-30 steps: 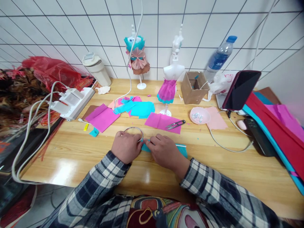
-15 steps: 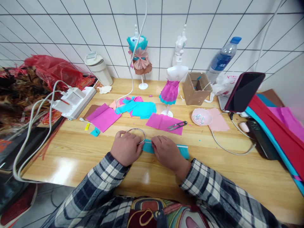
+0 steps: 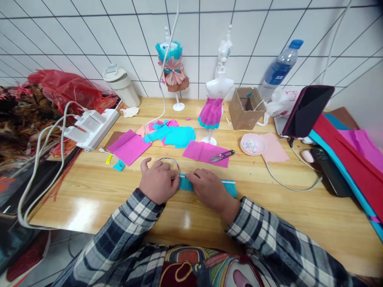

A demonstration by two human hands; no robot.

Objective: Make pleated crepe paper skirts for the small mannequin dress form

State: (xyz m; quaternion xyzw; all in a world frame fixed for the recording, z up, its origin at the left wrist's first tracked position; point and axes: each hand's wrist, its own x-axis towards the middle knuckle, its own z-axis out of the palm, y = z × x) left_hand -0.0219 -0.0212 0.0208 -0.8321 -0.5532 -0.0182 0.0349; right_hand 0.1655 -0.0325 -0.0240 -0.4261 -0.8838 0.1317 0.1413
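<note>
My left hand [image 3: 158, 181] rests on the wooden table [image 3: 89, 187] with its fingers curled over a thin metal ring [image 3: 170, 160]. My right hand [image 3: 208, 189] sits beside it and pinches the left end of a teal paper strip [image 3: 229, 185] that lies flat on the table. The two hands nearly touch where the strip meets the ring. Behind them lie a magenta paper sheet [image 3: 202, 151] and small black scissors [image 3: 222, 156].
Magenta paper [image 3: 128, 146] and teal scraps [image 3: 176, 136] lie mid-table. Two small mannequins [image 3: 213, 111] [image 3: 172, 75], a cardboard box [image 3: 247, 107], a pink dish [image 3: 253, 144], a water bottle [image 3: 278, 69], a phone [image 3: 308, 109], a cup [image 3: 122, 85] and a power strip [image 3: 94, 127] stand around.
Both hands stay on the ring and the teal strip with only small finger shifts. My left thumb has spread out to the left. The view shifted slightly.
</note>
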